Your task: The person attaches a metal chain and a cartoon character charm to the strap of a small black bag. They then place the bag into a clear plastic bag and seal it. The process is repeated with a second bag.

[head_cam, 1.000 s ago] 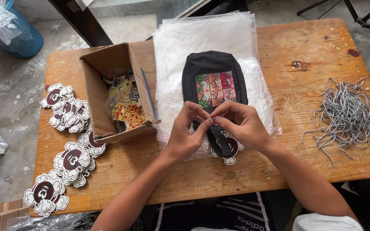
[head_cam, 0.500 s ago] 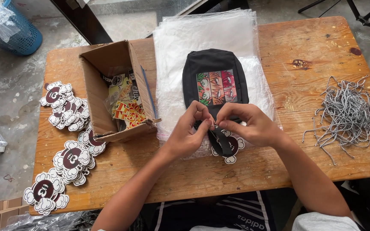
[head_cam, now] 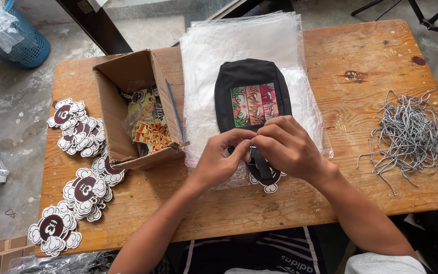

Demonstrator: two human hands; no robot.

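A black pouch (head_cam: 252, 86) with a colourful cartoon panel lies on a stack of clear plastic bags (head_cam: 239, 45) in the middle of the wooden table (head_cam: 371, 56). My left hand (head_cam: 219, 160) and my right hand (head_cam: 285, 147) meet at the pouch's near end, fingertips pinched together on a short black-and-white cord (head_cam: 249, 151). A flower-shaped brown and white tag (head_cam: 268, 181) peeks out under my right hand, beside the pouch's black strap.
An open cardboard box (head_cam: 128, 81) with colourful stickers stands left of the pouch. Stacks of flower-shaped tags (head_cam: 79, 132) run down the table's left side. A heap of black-and-white cords (head_cam: 411, 134) lies at the right. A blue basket (head_cam: 19, 48) stands on the floor.
Both hands stay at the pouch's near end. The fingers have closed in tighter on the cord, and my right hand has shifted slightly left over the tag.
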